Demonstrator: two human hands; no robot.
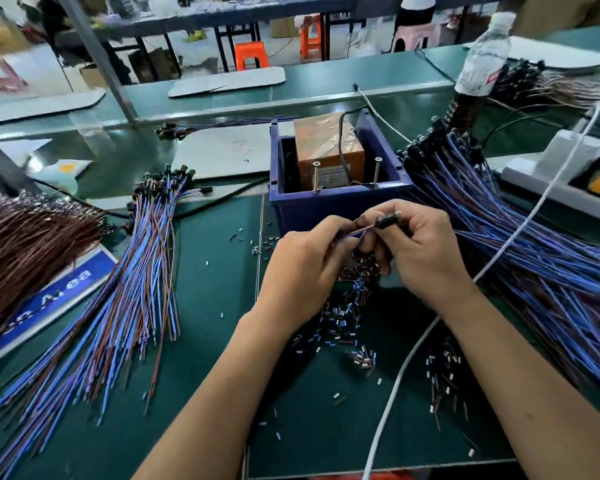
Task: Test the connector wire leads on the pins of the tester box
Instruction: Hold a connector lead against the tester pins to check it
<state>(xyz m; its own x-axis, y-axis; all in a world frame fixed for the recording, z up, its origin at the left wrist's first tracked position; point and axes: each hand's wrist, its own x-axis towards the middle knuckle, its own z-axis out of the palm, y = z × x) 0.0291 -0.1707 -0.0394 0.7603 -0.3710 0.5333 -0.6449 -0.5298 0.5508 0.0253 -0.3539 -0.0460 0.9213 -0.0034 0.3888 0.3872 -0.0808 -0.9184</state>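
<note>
Right hand (420,251) pinching a small black connector (386,221), left hand (302,268) pinching its wire leads (355,233). Held level, long axis left to right, just in front of the blue tester box (336,199). Two upright pins (316,176) straight ahead, beyond both hands, roughly equidistant. Box label unreadable; blue sign (49,296) lettering at left illegible.

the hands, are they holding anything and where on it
One connector wire. The right hand pinches its black connector end; the left hand grips the thin leads just behind it.
</note>
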